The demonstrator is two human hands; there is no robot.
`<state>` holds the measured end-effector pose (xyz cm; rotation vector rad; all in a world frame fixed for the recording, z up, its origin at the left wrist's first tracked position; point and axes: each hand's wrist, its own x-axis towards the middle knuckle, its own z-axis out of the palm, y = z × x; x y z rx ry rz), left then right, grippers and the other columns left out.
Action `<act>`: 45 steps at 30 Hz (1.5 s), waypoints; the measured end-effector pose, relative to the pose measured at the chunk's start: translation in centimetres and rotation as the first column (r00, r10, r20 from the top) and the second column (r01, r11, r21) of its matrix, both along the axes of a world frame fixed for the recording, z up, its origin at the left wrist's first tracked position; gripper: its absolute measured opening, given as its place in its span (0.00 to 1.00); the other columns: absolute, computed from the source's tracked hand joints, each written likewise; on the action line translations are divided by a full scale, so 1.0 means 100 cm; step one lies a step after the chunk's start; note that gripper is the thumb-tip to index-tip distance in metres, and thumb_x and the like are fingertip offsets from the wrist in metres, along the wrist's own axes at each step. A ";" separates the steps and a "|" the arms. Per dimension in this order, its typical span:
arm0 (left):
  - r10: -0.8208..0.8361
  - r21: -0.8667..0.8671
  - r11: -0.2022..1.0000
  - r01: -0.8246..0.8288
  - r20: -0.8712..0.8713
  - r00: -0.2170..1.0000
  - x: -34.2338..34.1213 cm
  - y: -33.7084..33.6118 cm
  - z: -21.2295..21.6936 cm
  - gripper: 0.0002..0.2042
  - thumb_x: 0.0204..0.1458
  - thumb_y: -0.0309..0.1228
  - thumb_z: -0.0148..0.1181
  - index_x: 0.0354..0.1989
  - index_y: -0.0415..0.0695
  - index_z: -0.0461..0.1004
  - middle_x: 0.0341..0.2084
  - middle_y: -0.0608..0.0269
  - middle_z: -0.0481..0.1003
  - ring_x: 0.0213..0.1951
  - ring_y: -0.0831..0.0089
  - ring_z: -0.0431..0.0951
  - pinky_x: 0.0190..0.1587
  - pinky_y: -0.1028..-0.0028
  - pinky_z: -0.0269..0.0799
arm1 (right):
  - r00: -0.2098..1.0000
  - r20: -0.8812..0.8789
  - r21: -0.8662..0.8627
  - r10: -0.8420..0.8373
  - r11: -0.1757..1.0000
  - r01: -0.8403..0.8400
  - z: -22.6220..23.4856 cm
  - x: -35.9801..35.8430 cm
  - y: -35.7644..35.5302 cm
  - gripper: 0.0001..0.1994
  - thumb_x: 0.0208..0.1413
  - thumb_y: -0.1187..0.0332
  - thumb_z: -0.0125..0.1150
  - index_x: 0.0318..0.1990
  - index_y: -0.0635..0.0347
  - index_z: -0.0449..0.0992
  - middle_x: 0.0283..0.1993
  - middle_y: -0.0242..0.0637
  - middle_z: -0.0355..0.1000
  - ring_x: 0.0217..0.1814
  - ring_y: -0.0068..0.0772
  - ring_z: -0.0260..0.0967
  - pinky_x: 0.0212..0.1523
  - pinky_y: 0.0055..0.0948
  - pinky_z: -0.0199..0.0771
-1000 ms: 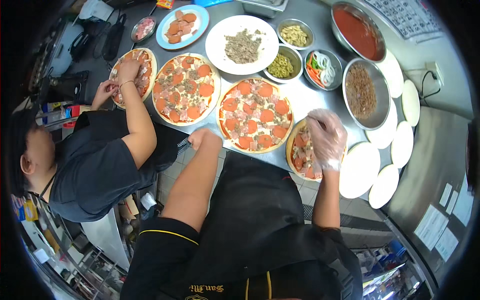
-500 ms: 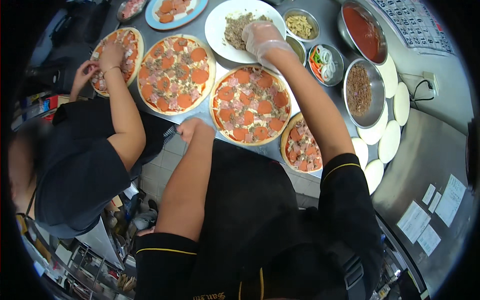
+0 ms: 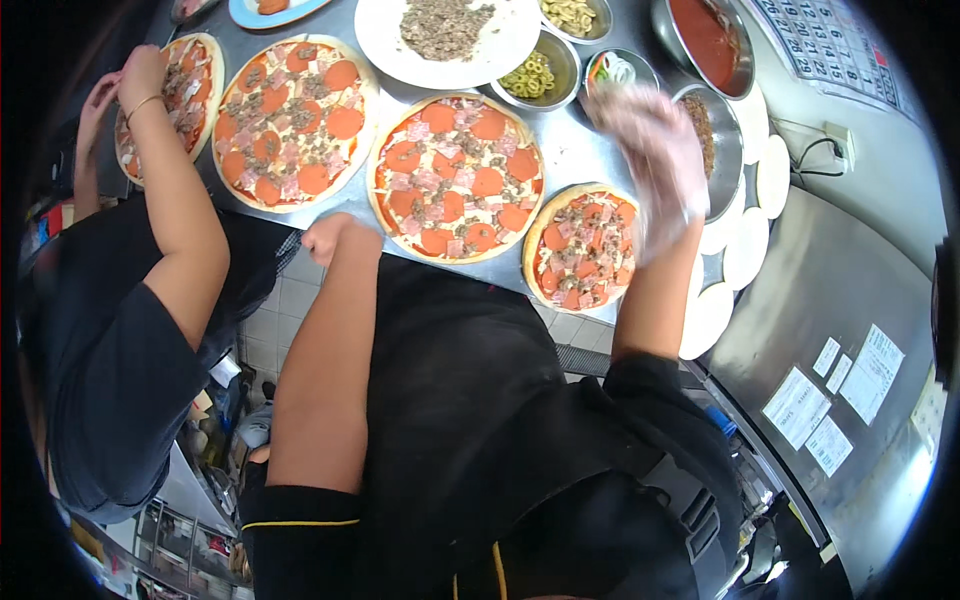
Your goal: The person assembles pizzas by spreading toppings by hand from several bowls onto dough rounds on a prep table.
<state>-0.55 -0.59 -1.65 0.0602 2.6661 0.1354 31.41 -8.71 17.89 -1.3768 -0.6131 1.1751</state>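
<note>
My bare left hand (image 3: 340,240) is curled into a fist at the counter's near edge, between two large pizzas. Nothing shows sticking out of it. My right hand (image 3: 662,165), in a clear plastic glove, is smeared by motion; its fingers cannot be made out. It hovers between a small pizza (image 3: 582,248) and a steel bowl of sliced vegetables (image 3: 620,68), partly covering a bowl of brown crumbled topping (image 3: 725,130). The large middle pizza (image 3: 455,180) and the large left pizza (image 3: 292,125) carry pepperoni, ham cubes and ground meat. Ground meat (image 3: 445,28) also lies on a white plate (image 3: 385,50).
Bowls of sliced green olives (image 3: 540,78), mushrooms (image 3: 568,16) and red sauce (image 3: 705,45) stand along the back. Pale dough rounds (image 3: 745,248) line the right side. At left, a co-worker's hands (image 3: 135,80) work over another pizza (image 3: 195,100).
My right hand has left the ground meat on the white plate and moved right and nearer, past the vegetable bowl. My left hand stays a fist at the counter edge. The view has shifted.
</note>
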 end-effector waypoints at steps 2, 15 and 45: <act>-0.026 -0.013 1.000 0.026 -0.010 1.000 -0.003 -0.001 -0.007 0.14 0.64 0.30 0.46 0.54 0.40 0.73 0.53 0.52 0.78 0.53 0.52 0.81 0.52 0.53 0.82 | 0.992 0.037 -0.142 -0.119 0.982 0.123 -0.002 0.003 -0.058 0.14 0.50 0.76 0.74 0.45 0.69 0.82 0.45 0.43 0.82 0.47 0.33 0.80 0.53 0.32 0.80; 0.039 0.062 0.997 -0.035 -0.055 0.998 0.021 0.014 -0.032 0.16 0.62 0.37 0.47 0.51 0.45 0.77 0.49 0.57 0.81 0.51 0.57 0.82 0.51 0.59 0.80 | 0.864 0.500 -0.428 -0.064 0.849 0.311 -0.055 -0.035 -0.162 0.07 0.52 0.76 0.71 0.39 0.65 0.86 0.39 0.37 0.83 0.39 0.24 0.79 0.44 0.26 0.79; 0.288 0.099 0.953 -0.286 0.001 0.958 -0.018 0.007 -0.033 0.17 0.61 0.40 0.47 0.45 0.46 0.81 0.42 0.65 0.84 0.47 0.68 0.82 0.52 0.66 0.76 | 0.782 0.622 -0.471 -0.038 0.780 0.412 -0.050 -0.092 -0.159 0.07 0.53 0.71 0.66 0.39 0.60 0.84 0.32 0.43 0.80 0.34 0.36 0.80 0.38 0.34 0.78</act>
